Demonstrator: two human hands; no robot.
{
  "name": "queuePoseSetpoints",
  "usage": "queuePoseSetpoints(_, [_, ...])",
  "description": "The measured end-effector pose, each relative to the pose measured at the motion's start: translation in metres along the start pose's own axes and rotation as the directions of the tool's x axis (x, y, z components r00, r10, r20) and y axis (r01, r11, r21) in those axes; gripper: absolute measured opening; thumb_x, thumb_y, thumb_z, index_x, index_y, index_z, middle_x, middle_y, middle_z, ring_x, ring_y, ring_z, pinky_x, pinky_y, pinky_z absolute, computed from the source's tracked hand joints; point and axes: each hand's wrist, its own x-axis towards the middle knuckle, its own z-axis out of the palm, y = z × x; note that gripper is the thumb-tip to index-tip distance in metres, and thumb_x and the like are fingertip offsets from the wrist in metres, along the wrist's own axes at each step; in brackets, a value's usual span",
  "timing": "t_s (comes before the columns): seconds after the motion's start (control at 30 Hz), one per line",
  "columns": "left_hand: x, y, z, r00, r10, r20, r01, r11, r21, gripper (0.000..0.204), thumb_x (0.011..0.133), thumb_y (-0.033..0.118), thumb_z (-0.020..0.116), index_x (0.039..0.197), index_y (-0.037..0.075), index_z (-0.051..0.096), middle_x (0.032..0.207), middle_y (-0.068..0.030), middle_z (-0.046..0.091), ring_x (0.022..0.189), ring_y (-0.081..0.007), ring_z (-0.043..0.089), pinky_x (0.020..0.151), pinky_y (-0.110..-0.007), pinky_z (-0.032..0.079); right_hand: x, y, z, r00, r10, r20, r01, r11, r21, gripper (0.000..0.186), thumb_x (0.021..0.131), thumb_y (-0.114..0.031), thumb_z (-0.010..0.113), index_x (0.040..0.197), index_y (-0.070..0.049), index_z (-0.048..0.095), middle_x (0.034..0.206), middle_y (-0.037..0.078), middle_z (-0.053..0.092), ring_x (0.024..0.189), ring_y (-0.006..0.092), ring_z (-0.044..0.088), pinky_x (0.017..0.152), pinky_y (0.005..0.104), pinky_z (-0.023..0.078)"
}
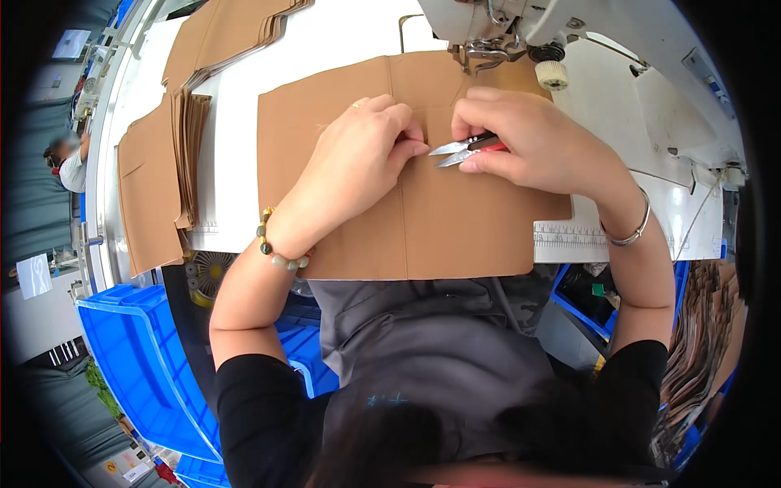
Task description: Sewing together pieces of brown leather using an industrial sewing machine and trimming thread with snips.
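1. Nearest, a grey apron (423, 325) covers the person's lap, and the brown sheet (472, 220) reaches to it, lying flat across the table (232, 106).
2. The left hand (370, 142) rests over the middle of the sheet, thumb and forefinger pinched narrow, just beside its stitched line (403, 232) (whether a thread sits between them, I cannot tell).
3. The right hand (533, 142) is closed around a pair of snips (457, 157) with a red part at the grip; their two blade tips stand slightly apart, pointing at the left fingertips and near them, above the sheet.
4. Below the table on the right, a blue bin (606, 327) holds black stuff and a small green piece (599, 289). Beyond it stand many brown pieces (700, 342), packed close, with blue edges near them; I cannot tell if those belong to a bin.
5. On the left, a large blue box (138, 358) shows its inner walls, and another blue box (313, 350) sits partly hidden beside the apron.
6. Farther up the table, stacked brown panels (150, 183) lie left of the sheet, and a sewing machine (488, 37) stands over its far edge.
7. Farthest left, another person (73, 167) shows small.
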Motion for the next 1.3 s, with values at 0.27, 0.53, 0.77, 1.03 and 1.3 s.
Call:
queuePoseSetpoints(0.27, [-0.016, -0.008, -0.01, 0.973, -0.23, 0.031, 0.226, 0.91, -0.347, 0.009, 0.093, 0.004, 0.069, 0.097, 0.002, 0.061, 0.082, -0.0008, 0.065, 0.073, -0.0069, 0.059, 0.068, -0.022, 0.047, 0.001, 0.0, 0.01, 1.0, -0.02, 0.001, 0.02, 1.0, 0.013, 0.022, 0.086, -0.015, 0.07, 0.093, -0.003, 0.053, 0.09, 0.013, 0.06, 0.083, 0.0332, 0.06, 0.073, 0.0426, 0.047])
queuePoseSetpoints(0.53, [-0.026, -0.012, -0.013, 0.933, -0.351, 0.076, 0.305, 0.662, -0.685, 0.02, 0.095, 0.001, 0.068, 0.114, 0.0, 0.061, 0.089, 0.0034, 0.065, 0.082, -0.0023, 0.058, 0.073, -0.018, 0.047, 0.008, -0.016, 0.035, 0.996, -0.002, -0.089, 0.001, 1.0, -0.01, 0.019, 0.09, -0.017, 0.066, 0.094, -0.005, 0.053, 0.091, 0.012, 0.06, 0.085, 0.0345, 0.062, 0.071, 0.0455, 0.048])
queuePoseSetpoints(0.77, [-0.026, -0.011, -0.011, 0.929, -0.359, 0.089, 0.313, 0.635, -0.706, 0.02, 0.094, 0.001, 0.068, 0.113, 0.001, 0.062, 0.09, 0.0037, 0.065, 0.082, -0.002, 0.058, 0.074, -0.017, 0.046, 0.008, -0.019, 0.04, 0.995, -0.04, -0.088, 0.033, 0.996, -0.077, 0.018, 0.09, -0.015, 0.067, 0.093, -0.005, 0.052, 0.09, 0.011, 0.059, 0.083, 0.0334, 0.063, 0.067, 0.0453, 0.049])
queuePoseSetpoints(1.03, [-0.026, -0.013, -0.008, 0.936, -0.346, 0.069, 0.279, 0.606, -0.745, 0.017, 0.094, 0.002, 0.07, 0.109, 0.002, 0.063, 0.089, 0.0041, 0.065, 0.081, -0.0013, 0.057, 0.073, -0.017, 0.046, 0.008, -0.022, 0.039, 0.995, -0.071, -0.076, 0.057, 0.985, -0.162, 0.018, 0.087, -0.012, 0.068, 0.092, -0.005, 0.052, 0.088, 0.011, 0.058, 0.082, 0.0332, 0.064, 0.065, 0.0447, 0.05])
queuePoseSetpoints(1.3, [-0.081, -0.019, -0.041, 0.886, -0.463, 0.036, 0.313, 0.539, -0.782, 0.018, 0.089, -0.001, 0.073, 0.104, 0.001, 0.064, 0.09, -0.0002, 0.068, 0.082, -0.0043, 0.062, 0.076, -0.02, 0.051, 0.01, -0.013, 0.036, 0.991, 0.035, -0.129, -0.027, 0.997, 0.066, 0.017, 0.09, -0.014, 0.066, 0.096, -0.005, 0.053, 0.089, 0.013, 0.06, 0.08, 0.0325, 0.061, 0.069, 0.0412, 0.047])
